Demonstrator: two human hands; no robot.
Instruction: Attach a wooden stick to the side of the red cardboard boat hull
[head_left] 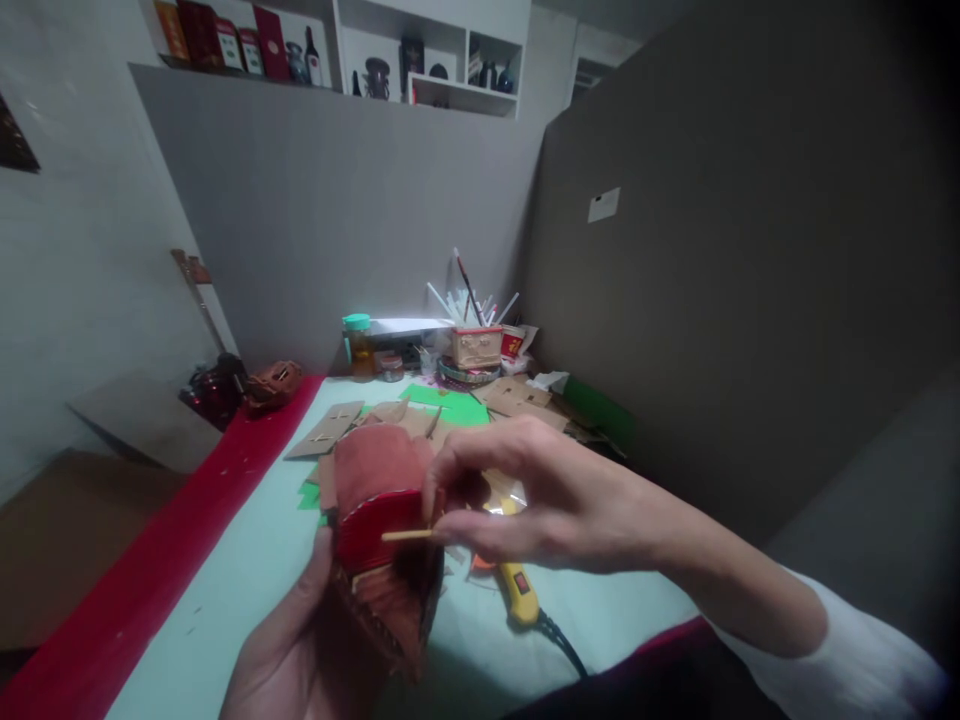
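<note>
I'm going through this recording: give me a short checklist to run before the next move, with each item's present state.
1. Left hand holding the leather piece: ok.
2. Thin stick held in the right hand's fingers: ok.
3. Stick's free end touching the red panel: cannot tell.
4. Yellow tool clear of scraps: not ok, an orange scrap lies beside it.
5. Yellow tool switched off: cannot tell.

Left hand (289,640) holds leatherwork (379,462), right hand (536,490) a stick (405,536).
</note>
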